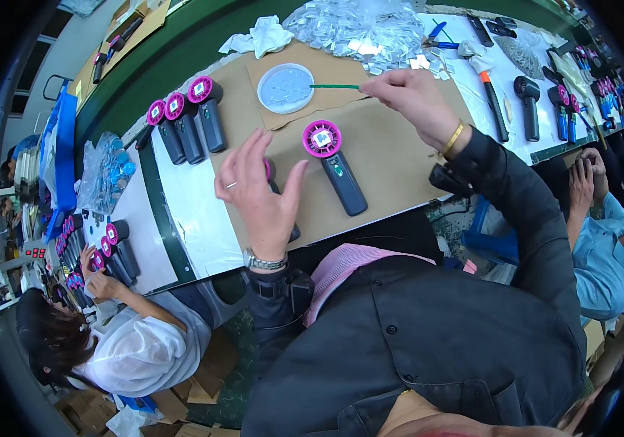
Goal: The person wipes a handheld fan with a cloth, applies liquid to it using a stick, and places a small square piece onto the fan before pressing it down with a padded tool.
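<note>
My left hand point(257, 197) is open, thumb and fingers spread, above a handheld fan point(295, 233) that it mostly hides; I cannot tell whether they touch. To its right, another handheld fan point(345, 186) lies on the cardboard, with a pink ring head, a white square in the middle and a small green board on its dark grey handle. My right hand point(417, 102) pinches a thin green stick point(337, 87). The stick's far tip reaches the rim of a round white dish point(262, 89) holding a clear or pale substance.
Three fans point(189, 135) lie at the left of the cardboard sheet point(414, 160). Behind is a heap of small silvery pieces point(359, 33) beside a crumpled white cloth point(264, 36). Pliers point(439, 36) and an orange-and-black tool point(492, 98) lie right. A co-worker point(137, 342) sits left.
</note>
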Motion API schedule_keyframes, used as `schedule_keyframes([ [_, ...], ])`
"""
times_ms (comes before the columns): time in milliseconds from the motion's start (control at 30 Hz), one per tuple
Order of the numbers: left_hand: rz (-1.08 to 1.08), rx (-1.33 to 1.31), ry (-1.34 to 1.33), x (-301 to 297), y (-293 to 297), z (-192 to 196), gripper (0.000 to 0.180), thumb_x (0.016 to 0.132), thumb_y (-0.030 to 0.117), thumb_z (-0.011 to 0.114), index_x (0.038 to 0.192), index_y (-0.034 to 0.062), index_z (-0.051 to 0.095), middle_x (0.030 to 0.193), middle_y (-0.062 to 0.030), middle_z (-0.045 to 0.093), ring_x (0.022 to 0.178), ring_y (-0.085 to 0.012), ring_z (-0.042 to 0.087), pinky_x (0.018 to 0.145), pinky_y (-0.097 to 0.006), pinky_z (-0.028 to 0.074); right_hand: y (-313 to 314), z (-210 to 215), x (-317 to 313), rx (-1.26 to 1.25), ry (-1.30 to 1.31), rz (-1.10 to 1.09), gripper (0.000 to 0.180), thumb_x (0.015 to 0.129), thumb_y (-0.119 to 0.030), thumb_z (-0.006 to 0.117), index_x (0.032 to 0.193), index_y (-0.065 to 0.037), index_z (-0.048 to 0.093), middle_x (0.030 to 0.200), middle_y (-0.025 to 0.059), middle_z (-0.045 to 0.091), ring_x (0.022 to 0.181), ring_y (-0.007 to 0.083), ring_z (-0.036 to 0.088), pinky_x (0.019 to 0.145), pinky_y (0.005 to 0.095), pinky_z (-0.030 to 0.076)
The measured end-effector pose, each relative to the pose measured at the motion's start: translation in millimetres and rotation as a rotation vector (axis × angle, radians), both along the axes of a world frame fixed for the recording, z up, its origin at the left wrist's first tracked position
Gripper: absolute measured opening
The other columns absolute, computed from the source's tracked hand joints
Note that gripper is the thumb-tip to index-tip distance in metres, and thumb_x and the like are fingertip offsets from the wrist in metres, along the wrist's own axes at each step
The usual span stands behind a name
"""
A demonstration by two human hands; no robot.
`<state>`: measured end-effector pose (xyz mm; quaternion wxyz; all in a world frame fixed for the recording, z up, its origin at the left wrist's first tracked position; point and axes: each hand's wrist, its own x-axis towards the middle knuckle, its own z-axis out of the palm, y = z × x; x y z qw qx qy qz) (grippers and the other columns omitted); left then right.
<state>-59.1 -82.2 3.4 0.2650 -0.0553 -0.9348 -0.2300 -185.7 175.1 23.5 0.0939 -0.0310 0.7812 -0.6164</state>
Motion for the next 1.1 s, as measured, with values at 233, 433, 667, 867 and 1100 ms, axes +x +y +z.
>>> schedule_keyframes([
  [233, 0.103, 0.139, -0.031, 22.0, -32.6, -12.2, 0.071, 0.080, 0.020, 0.093, 0.141, 0.0041, 0.061, 0.137, -0.0149, 0.058, 0.131, -0.0350, 0.048, 0.109, -0.048, 0.038, -27.1, -12.4, -35.2, -0.007, -0.211, 0.002, 0.021, 0.090, -0.020, 0.083, 0.092, 0.001, 0.080, 0.076, -0.0020, 0.066, 0.061, 0.0044, 0.052, 0.055, 0.0209, 0.040],
  [433, 0.118, 0.258, -0.080, 27.9, -40.4, -18.1, 0.072, 0.080, 0.017, 0.093, 0.142, 0.0014, 0.060, 0.137, -0.0175, 0.055, 0.130, -0.0367, 0.049, 0.105, -0.047, 0.044, -39.2, -26.6, -45.4, -0.022, -0.302, 0.007, 0.019, 0.089, -0.019, 0.083, 0.084, -0.001, 0.078, 0.071, -0.0029, 0.064, 0.056, 0.0042, 0.049, 0.050, 0.0214, 0.037],
  [667, 0.068, 0.531, -0.160, 22.5, -38.4, -24.0, 0.072, 0.081, 0.014, 0.092, 0.143, -0.0002, 0.059, 0.138, -0.0189, 0.054, 0.125, -0.0364, 0.055, 0.097, -0.042, 0.053, -40.4, -32.0, -53.2, -0.036, -0.346, -0.015, 0.018, 0.088, -0.018, 0.084, 0.081, -0.003, 0.078, 0.071, -0.0025, 0.064, 0.055, 0.0043, 0.049, 0.048, 0.0225, 0.035],
  [867, 0.106, 0.413, -0.132, 28.4, -48.5, -28.4, 0.065, 0.089, 0.011, 0.087, 0.145, -0.0026, 0.056, 0.140, -0.0196, 0.052, 0.124, -0.0304, 0.060, 0.092, -0.037, 0.057, -71.0, -43.8, -59.9, -0.088, -0.324, -0.027, 0.018, 0.087, -0.020, 0.086, 0.081, -0.005, 0.078, 0.072, 0.0012, 0.068, 0.057, 0.0065, 0.051, 0.048, 0.0246, 0.036],
  [1100, 0.039, 0.431, -0.117, 16.6, -39.9, -33.4, 0.067, 0.088, 0.010, 0.088, 0.146, -0.0017, 0.056, 0.139, -0.0183, 0.052, 0.119, -0.0293, 0.061, 0.090, -0.037, 0.057, -48.4, -36.1, -65.5, -0.168, -0.412, -0.023, 0.024, 0.089, -0.020, 0.085, 0.075, -0.007, 0.071, 0.066, -0.0031, 0.057, 0.054, 0.0061, 0.044, 0.048, 0.0269, 0.032],
])
